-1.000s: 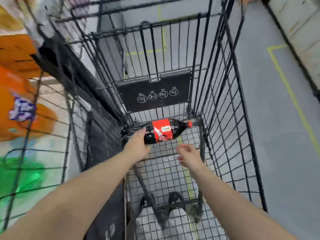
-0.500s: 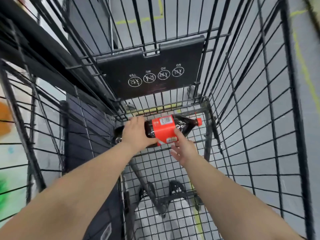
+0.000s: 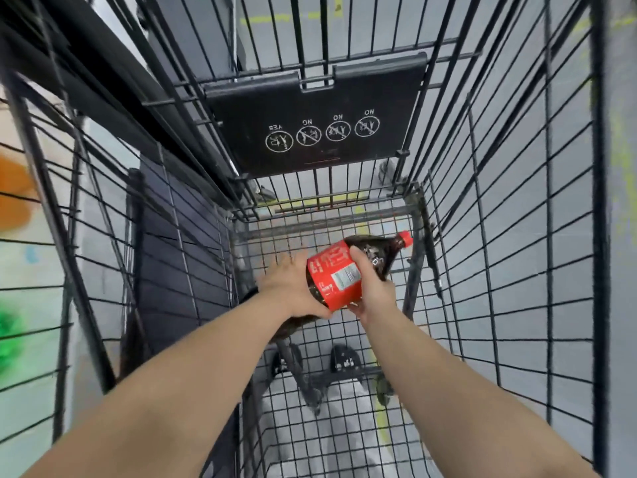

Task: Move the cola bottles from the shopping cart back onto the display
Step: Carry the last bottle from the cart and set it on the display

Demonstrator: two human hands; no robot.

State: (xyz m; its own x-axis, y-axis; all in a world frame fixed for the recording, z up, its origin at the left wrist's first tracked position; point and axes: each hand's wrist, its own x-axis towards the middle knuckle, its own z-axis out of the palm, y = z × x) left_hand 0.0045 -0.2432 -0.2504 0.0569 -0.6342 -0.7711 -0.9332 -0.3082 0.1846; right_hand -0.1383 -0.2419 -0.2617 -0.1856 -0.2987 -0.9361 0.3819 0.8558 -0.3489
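Note:
A large cola bottle [image 3: 331,274] with a red label and red cap is tilted inside the black wire shopping cart [image 3: 499,236], cap pointing up and to the right. My left hand [image 3: 291,288] grips its lower body from the left. My right hand [image 3: 374,291] grips it at the label from the right, thumb over the top. The bottle's base is hidden behind my left hand and wrist.
The cart's folded child-seat flap [image 3: 317,122] with round warning icons stands at the far end. Wire walls close in on both sides. Cart wheels [image 3: 344,360] and grey floor show through the basket bottom. Blurred orange and green shapes [image 3: 10,194] lie beyond the left wall.
My right hand has closed round the bottle's label. Both hands have lifted the bottle off the basket floor and tilted its cap end upward. The camera moved deeper into the cart.

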